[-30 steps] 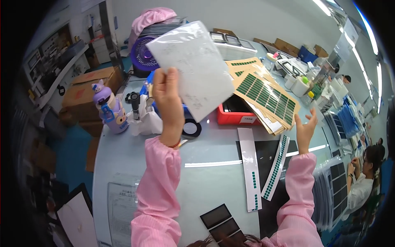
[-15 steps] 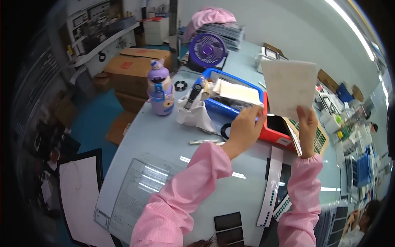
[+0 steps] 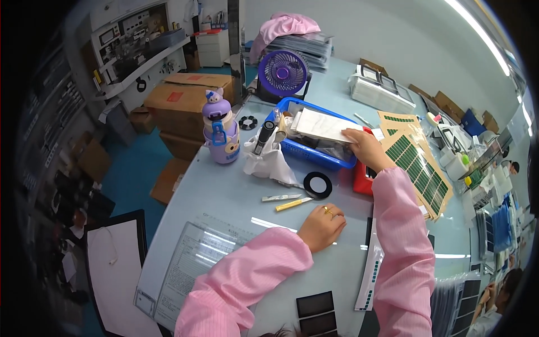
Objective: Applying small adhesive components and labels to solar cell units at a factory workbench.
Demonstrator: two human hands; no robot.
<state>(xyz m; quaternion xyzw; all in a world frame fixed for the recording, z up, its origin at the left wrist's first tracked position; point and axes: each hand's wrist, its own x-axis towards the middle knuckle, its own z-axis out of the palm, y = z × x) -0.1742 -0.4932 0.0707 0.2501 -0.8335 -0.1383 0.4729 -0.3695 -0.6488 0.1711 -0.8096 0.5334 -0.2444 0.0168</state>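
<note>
right hand point(image 3: 364, 147) has its grip pinched on the white sheet point(image 3: 325, 124) lying across the blue basket point(image 3: 314, 153), left hand point(image 3: 321, 226) curled empty on the surface, so honestly a sloppy push could crumple it against the clutter inside

- Bright, even indoor light from a ceiling strip lamp point(image 3: 477, 28) at 1 o'clock.
- The glossy tabletop point(image 3: 236, 196) carries white glare streaks near centre and at 4 o'clock.
- Shadows under the hands are soft and faint.
- Fisheye bending grows toward the rim; a black vignette rings the edges, widest at 9 o'clock.
- The centre is sharp; the rim is smeared.
</note>
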